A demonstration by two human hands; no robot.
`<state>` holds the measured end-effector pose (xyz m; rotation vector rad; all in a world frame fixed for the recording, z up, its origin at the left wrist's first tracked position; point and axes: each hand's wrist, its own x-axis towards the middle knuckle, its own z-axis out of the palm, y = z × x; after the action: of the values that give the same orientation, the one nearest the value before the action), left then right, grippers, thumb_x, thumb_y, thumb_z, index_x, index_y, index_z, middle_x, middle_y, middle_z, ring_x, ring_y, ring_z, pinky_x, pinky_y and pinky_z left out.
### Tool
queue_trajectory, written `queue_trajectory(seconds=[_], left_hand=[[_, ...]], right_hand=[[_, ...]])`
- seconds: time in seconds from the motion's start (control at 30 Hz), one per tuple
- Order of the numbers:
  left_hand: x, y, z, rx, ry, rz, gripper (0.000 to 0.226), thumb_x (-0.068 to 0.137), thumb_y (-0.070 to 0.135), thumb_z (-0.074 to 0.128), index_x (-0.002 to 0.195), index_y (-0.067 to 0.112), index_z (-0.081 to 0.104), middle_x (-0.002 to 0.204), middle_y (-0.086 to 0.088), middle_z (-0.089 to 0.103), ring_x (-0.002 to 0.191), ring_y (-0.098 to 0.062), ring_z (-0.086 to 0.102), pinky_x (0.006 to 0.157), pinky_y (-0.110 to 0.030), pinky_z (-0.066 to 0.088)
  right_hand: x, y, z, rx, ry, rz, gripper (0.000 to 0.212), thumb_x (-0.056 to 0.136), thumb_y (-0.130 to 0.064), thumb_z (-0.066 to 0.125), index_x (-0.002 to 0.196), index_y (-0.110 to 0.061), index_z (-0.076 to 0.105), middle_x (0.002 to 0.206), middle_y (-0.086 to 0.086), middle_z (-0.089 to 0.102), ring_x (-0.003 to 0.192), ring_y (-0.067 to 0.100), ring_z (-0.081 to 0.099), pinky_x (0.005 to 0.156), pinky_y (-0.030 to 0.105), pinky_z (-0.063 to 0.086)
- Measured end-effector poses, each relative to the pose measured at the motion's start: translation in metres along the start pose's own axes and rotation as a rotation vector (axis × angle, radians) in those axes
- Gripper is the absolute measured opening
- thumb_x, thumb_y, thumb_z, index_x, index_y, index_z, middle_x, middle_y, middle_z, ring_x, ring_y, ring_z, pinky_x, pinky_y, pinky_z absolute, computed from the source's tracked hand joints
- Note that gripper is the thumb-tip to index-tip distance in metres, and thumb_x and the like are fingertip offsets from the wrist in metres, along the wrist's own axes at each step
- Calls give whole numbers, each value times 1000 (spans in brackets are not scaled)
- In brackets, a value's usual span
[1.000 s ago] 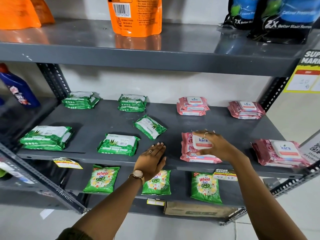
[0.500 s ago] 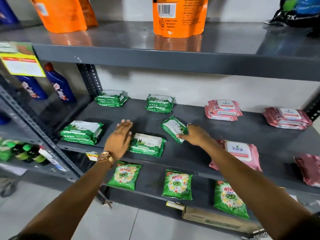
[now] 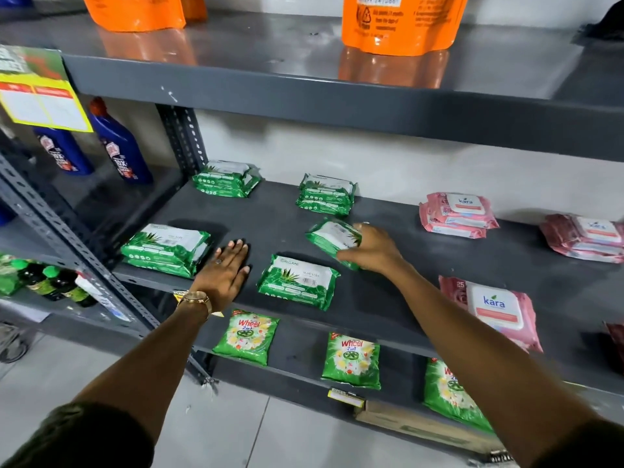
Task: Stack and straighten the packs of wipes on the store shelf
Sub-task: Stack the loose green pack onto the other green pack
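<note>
Green and pink packs of wipes lie on the dark grey shelf (image 3: 270,224). My right hand (image 3: 369,248) grips a skewed single green pack (image 3: 332,236) mid-shelf. My left hand (image 3: 224,273) lies flat and open on the shelf between a front-left stack of green packs (image 3: 165,248) and a single green pack (image 3: 299,282) near the front edge. Two more green stacks sit at the back, one at the left (image 3: 224,179) and one further right (image 3: 326,194). Pink stacks lie at the back right (image 3: 456,216), far right (image 3: 586,238) and front right (image 3: 496,309), the last partly behind my forearm.
Orange pouches (image 3: 398,21) stand on the shelf above. Green Wheel sachets (image 3: 351,363) lie on the shelf below. Blue bottles (image 3: 118,143) and green-capped bottles (image 3: 50,282) fill the neighbouring rack at left. A yellow price sign (image 3: 37,92) hangs at upper left.
My right hand left the front pink pack, moved left and took hold of the skewed green pack. My left hand slid left along the shelf. My view shifted left.
</note>
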<state>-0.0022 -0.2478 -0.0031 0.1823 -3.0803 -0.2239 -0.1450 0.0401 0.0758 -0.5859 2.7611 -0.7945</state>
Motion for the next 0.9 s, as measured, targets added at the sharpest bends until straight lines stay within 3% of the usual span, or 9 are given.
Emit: queue_trajectory(seconds=[0.17, 0.33, 0.43, 0.57, 0.63, 0.7, 0.73, 0.8, 0.9], left_hand=[[3, 3, 2, 28, -18, -27, 69, 85, 34, 12, 147, 6, 8, 158, -12, 5, 147, -22, 3, 121, -39, 2], [2, 2, 7, 30, 39, -30, 67, 86, 36, 13, 148, 9, 11, 159, -9, 10, 147, -19, 6, 121, -39, 4], [2, 1, 7, 13, 69, -32, 73, 83, 43, 5, 148, 10, 15, 158, -8, 14, 146, -19, 9, 121, -39, 6], [1, 2, 8, -9, 85, -37, 76, 81, 46, 4, 148, 10, 17, 158, -8, 16, 146, -19, 10, 121, -40, 7], [1, 2, 8, -23, 87, -42, 79, 79, 48, 2, 148, 11, 17, 158, -8, 17, 146, -19, 11, 121, -40, 7], [2, 1, 8, -25, 77, -43, 75, 82, 45, 6, 148, 11, 17, 158, -8, 16, 146, -19, 10, 121, -40, 7], [3, 1, 8, -27, 78, -43, 71, 84, 43, 10, 148, 11, 17, 158, -8, 16, 146, -19, 10, 121, -40, 6], [3, 1, 9, -35, 88, -44, 69, 85, 40, 16, 147, 10, 19, 158, -9, 18, 146, -20, 12, 121, -41, 8], [2, 0, 10, -34, 94, -41, 67, 86, 39, 18, 147, 10, 20, 157, -9, 20, 146, -20, 13, 121, -41, 9]], right_hand=[[-18, -49, 16, 4, -132, -293, 79, 61, -36, 78, 131, -12, 49, 120, 8, 63, 103, 23, 60, 89, 37, 53], [-25, -61, 38, -225, -265, -242, 84, 63, -42, 79, 132, -9, 45, 131, 11, 54, 117, 29, 53, 94, 42, 48], [-24, -72, 37, -310, -182, -182, 74, 60, -60, 76, 107, -7, 55, 111, 10, 63, 103, 30, 61, 78, 36, 49], [-37, -93, 48, -454, 43, -108, 72, 75, -79, 39, 73, -9, 55, 85, 12, 65, 86, 29, 63, 60, 30, 38], [-37, -99, 45, -468, 92, -94, 60, 91, -58, 36, 80, -6, 62, 89, 14, 66, 89, 30, 64, 60, 31, 39], [-32, -98, 33, -603, 42, -192, 24, 94, -18, 49, 108, -3, 61, 115, 17, 63, 105, 35, 61, 70, 37, 47], [-29, -95, 26, -672, -37, -293, 39, 88, -2, 52, 127, -6, 51, 133, 19, 53, 120, 37, 53, 84, 42, 49], [-25, -89, 15, -798, -234, -537, 82, 80, 17, 51, 147, -21, 23, 158, 12, 16, 145, 35, 15, 113, 52, 28], [-19, -85, 12, -857, -348, -750, 93, 75, 13, 61, 148, -29, 21, 162, 1, -2, 147, 25, -11, 120, 49, 12]])
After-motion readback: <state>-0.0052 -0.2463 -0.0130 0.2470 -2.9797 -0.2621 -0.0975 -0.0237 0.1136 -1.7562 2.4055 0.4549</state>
